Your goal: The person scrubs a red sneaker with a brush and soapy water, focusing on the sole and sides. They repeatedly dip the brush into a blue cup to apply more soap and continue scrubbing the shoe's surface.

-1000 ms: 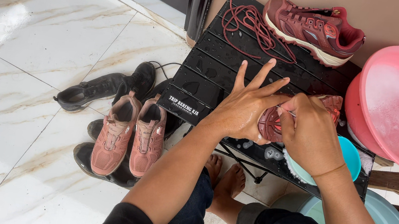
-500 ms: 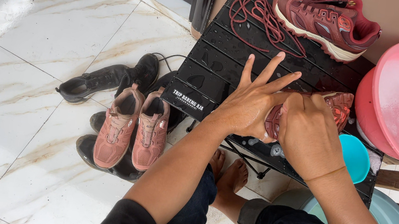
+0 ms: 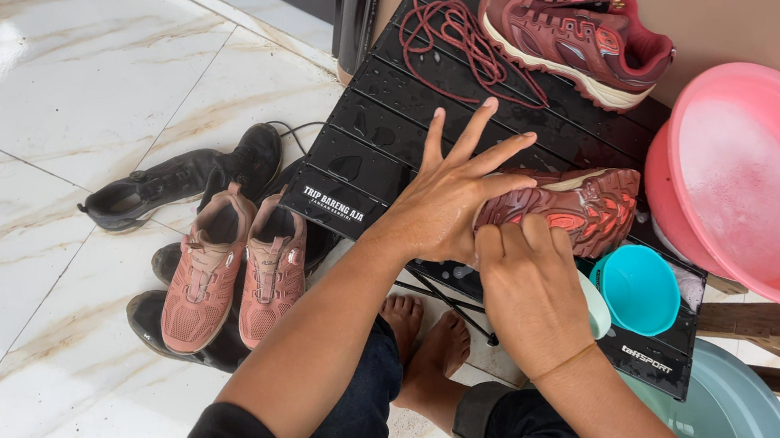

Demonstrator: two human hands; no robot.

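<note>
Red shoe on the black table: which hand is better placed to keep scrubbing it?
Right, probably: the right hand curls its fingertips onto the red shoe, while the left hand lies flat, fingers spread, steadying it.

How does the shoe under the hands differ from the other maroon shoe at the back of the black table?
The near shoe lies tipped over between the left hand and right hand; the far shoe stands upright on its sole, untouched. The near shoe is largely hidden by the hands, while the far shoe is in full view with its loose red laces beside it. Both are maroon with orange-red accents and rest on the wet black table.
</note>
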